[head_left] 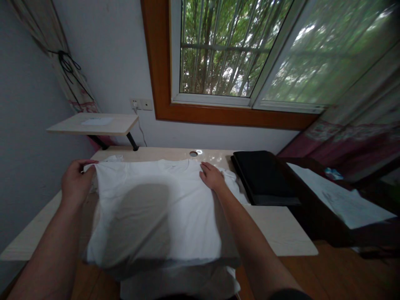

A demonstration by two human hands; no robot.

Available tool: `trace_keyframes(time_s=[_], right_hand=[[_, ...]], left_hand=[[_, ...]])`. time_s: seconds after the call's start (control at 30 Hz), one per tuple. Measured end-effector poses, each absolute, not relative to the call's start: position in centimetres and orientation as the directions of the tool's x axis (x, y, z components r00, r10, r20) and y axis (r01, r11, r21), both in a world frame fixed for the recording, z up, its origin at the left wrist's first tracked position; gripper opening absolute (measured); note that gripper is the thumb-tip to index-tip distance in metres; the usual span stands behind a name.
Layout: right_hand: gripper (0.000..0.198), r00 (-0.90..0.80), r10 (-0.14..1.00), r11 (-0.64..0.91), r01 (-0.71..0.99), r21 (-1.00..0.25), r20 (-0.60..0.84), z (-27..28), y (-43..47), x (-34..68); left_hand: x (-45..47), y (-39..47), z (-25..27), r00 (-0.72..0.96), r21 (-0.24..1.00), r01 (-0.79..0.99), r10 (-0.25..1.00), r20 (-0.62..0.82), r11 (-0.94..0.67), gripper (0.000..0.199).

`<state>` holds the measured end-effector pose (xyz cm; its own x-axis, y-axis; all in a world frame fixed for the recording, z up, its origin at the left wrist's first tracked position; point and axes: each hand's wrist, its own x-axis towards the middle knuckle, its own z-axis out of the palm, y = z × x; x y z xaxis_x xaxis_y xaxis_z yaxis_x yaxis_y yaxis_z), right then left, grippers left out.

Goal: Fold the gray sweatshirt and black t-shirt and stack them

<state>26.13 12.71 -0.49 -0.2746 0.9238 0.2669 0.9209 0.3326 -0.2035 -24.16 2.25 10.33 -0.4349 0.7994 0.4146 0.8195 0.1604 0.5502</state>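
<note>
A white T-shirt lies spread over the desk, its neckline toward the window and its lower part hanging over the front edge. My left hand pinches the shirt's far left corner, near the sleeve. On the far right, by the shoulder, my right hand rests with its fingers pressed on the cloth; whether the thumb grips fabric underneath is hard to make out. More white cloth shows just beyond my right hand. A shadow falls across the middle of the shirt.
The pale wooden desk stands against the wall below the window. A small raised shelf with a white paper sits at back left. A black folder-like case lies on the right, beside a dark surface bearing a large paper sheet.
</note>
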Motion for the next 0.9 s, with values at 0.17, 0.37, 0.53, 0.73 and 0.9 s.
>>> trace_keyframes(time_s=[0.17,0.37,0.53,0.73,0.9], right_hand=[[0.050,-0.266,0.928,0.323,0.923,-0.208,0.261,-0.4,12.7,26.1],[0.049,-0.266,0.923,0.329,0.920,-0.211,0.278,-0.3,12.6,26.1],[0.050,-0.264,0.927,0.323,0.924,-0.208,0.267,-0.2,12.6,26.1],[0.049,-0.257,0.929,0.315,0.927,-0.206,0.265,-0.1,12.5,26.1],[0.048,-0.259,0.927,0.319,0.924,-0.209,0.271,0.0,12.4,26.0]], left_hand=[[-21.6,3.3,12.2,-0.240,0.444,0.895,0.806,0.541,-0.032,0.035],[-19.4,2.7,11.6,0.151,0.715,0.624,0.947,0.285,-0.315,0.059],[-21.0,2.2,9.9,0.002,0.678,0.693,0.941,0.338,-0.245,0.045],[-25.6,3.2,5.5,0.008,0.340,0.936,0.975,0.223,-0.085,0.053],[-26.8,2.9,3.1,-0.032,0.182,0.983,0.994,0.105,0.012,0.058]])
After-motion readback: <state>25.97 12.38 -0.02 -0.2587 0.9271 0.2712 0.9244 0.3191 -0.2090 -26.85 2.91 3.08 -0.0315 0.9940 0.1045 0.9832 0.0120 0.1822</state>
